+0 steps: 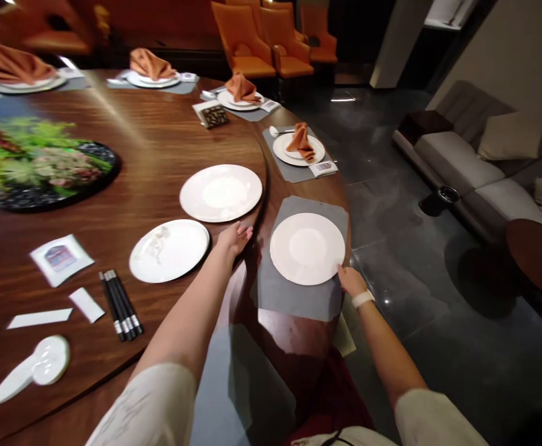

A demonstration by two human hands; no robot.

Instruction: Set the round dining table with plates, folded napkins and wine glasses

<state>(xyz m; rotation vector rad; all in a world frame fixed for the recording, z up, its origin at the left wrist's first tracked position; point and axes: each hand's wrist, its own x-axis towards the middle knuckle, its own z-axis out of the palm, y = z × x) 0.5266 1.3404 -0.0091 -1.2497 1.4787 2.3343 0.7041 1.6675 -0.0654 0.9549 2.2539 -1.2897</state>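
Resting flat on a grey placemat [275, 300], the white plate [307, 249] is at the right edge of the wooden table [159, 133]. The right hand [353, 283] is grasping its near right rim, with the thumb at the edge; on this wrist there is a pale band [362, 298]. The left hand [236, 238] is released, its fingers loosely bent and holding nothing, just beside two other plates. Of these, the far plate [221, 192] is plain in its middle, and the near plate [182, 254] carries a faint grey-brown design.

Farther left lies a square packet [61, 259] with a printed dark picture; its small print is too blurred to read. Near it are two white slips [87, 305], some black chopsticks [121, 305] with silvery ends and a white spoon [43, 365]. On the far side of the placemat, an orange napkin [301, 144] stands on stacked plates, and beside it a similar packet [323, 168] bears a label, also too small to read.
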